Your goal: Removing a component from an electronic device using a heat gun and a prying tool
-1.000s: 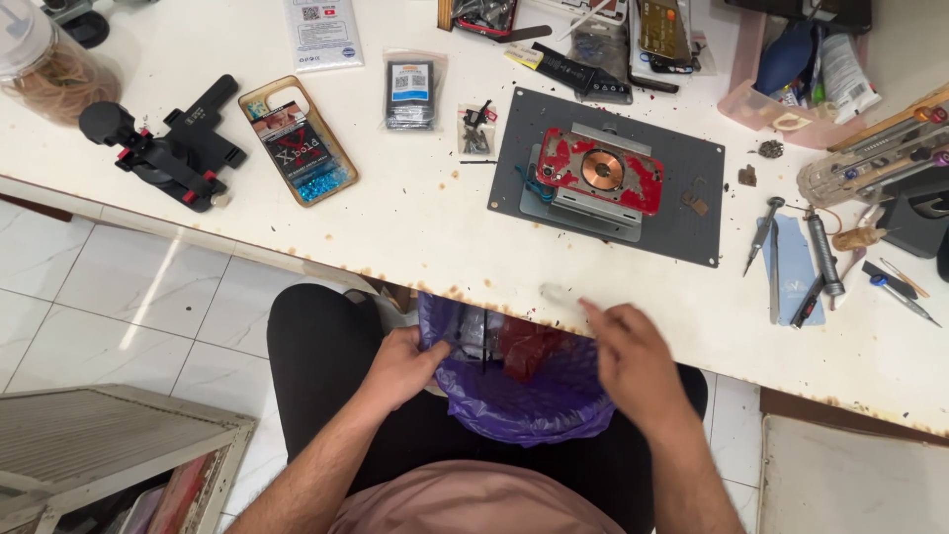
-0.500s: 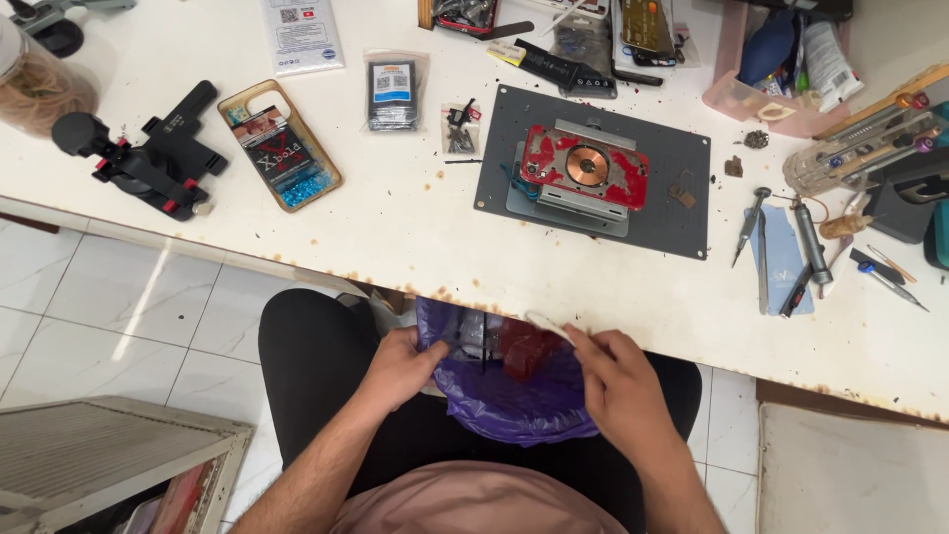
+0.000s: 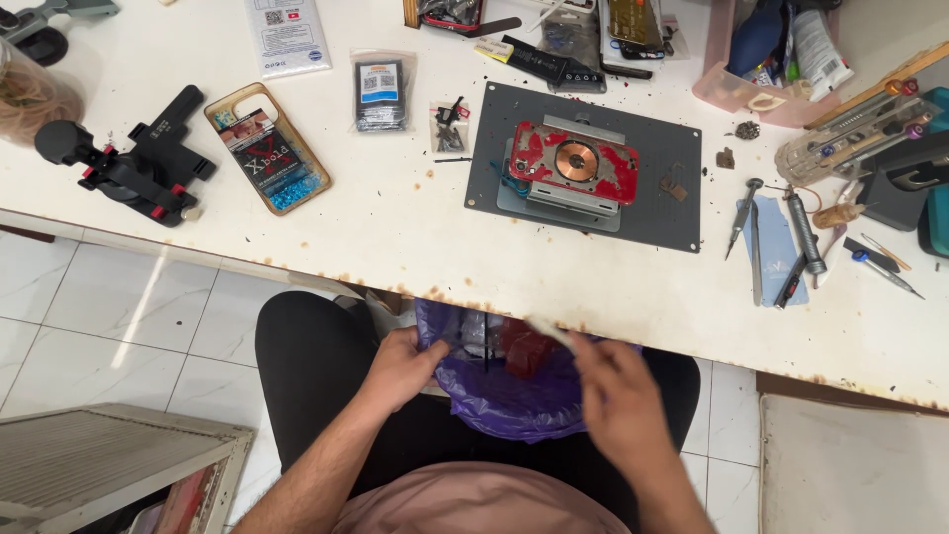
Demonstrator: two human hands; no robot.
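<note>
White table — grey mat, phone case, perhaps screwdrivers.

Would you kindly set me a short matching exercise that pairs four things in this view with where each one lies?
Things:
1. purple bag
2. red phone body
3. black clamp stand
4. tweezers

Places:
A. on the grey mat at the middle of the white table
B. near the table's left end
C. below the table edge, on the person's lap, held open by the left hand
D. just right of the grey mat

Pairs: 1-C, 2-A, 3-B, 4-D
</note>
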